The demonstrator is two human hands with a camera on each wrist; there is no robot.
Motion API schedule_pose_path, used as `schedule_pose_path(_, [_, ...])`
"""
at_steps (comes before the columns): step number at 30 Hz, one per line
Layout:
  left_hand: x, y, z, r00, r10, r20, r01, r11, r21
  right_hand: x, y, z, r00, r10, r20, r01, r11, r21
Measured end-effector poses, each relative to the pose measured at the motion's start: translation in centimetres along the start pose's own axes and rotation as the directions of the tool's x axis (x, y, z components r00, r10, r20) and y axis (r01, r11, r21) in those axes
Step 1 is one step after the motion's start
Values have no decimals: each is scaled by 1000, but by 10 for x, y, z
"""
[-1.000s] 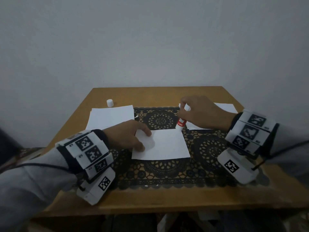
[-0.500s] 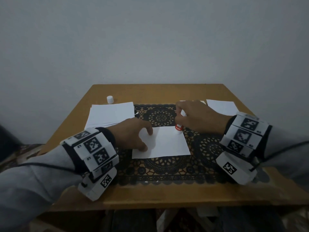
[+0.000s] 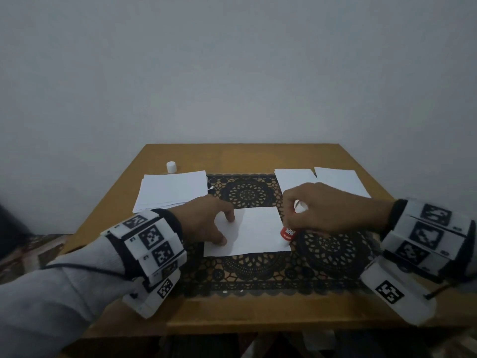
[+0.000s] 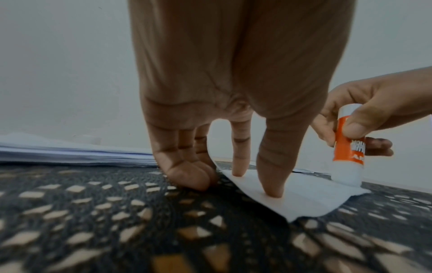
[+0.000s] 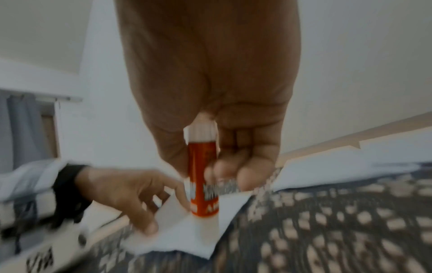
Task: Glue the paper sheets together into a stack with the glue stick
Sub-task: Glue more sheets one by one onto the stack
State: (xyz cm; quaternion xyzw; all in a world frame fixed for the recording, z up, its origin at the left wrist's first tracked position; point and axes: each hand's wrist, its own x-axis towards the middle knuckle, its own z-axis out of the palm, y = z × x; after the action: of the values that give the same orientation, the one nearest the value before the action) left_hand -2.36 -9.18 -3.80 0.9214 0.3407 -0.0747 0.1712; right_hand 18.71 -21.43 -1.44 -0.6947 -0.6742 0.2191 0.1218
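Left hand [image 3: 206, 223] flat, index and thumb tips pressing left part of paper sheet [image 3: 254, 232] on lace mat [image 3: 247, 275]. Right hand [image 3: 325, 208] clamped round glue stick [image 3: 288, 233], upright, tip on sheet's near right corner. My fingers hide stick's upper half; label blurred, unreadable. Paper pile [image 3: 171, 189] far left.

R-wrist view blurred — glue stick [image 5: 203, 177] label unreadable.
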Motion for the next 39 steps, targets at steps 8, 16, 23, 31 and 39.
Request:
schedule_pose_path(8, [2,2,-5,1000,-9,29,9,1000,-5,-13,14,-58,999,-22,-29,25,994,109])
schedule_pose_path(16, [6,3,-8,997,5,73,-7,1000,26,77,17,-40,946,214,-244,-54,844,533])
schedule_pose_path(23, [10,0,-9,995,35,93,-37,999,21,161,28,-31,884,254,-392,-87,914,397])
schedule_pose_path(31, [12,-5,-8,994,74,80,-73,997,-16,194,55,-22,860,232,-454,-237,970,46])
schedule_pose_path(39, [14,-7,-6,994,68,85,-66,998,-19,191,54,-25,858,299,-417,-301,952,64])
